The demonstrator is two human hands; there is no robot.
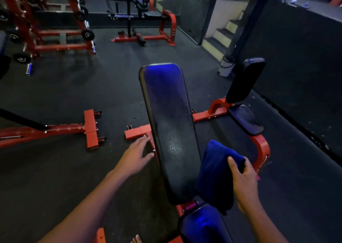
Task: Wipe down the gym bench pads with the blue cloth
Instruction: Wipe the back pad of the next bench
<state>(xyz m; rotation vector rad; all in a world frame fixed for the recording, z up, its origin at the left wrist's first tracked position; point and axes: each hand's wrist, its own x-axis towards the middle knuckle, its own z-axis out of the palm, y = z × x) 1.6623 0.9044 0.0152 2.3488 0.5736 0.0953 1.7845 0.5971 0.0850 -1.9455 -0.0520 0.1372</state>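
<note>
— What is closest to you?

— Seat pad (203,224), right under my chin, dark with a blue shine on it, at the bottom edge of my view.

— And the big things around?

— Black rubber floor (92,87) everywhere. On it stands a red rack (55,33) with dumbbells, far on the left. Then the long back pad (166,124) of my bench, black, running away from me, with a dull pale patch near its middle. A second bench (246,98) stands just beside it on the right.

— Where is the blue cloth?

— Blue cloth (216,172) hangs at the right edge of the back pad. My right hand (244,183) pinches it, thumb over the top fold.

— And the other hand?

— My left hand (137,154) is spread, fingers straight, holding nothing, near the red frame (137,132) left of the pad.
</note>
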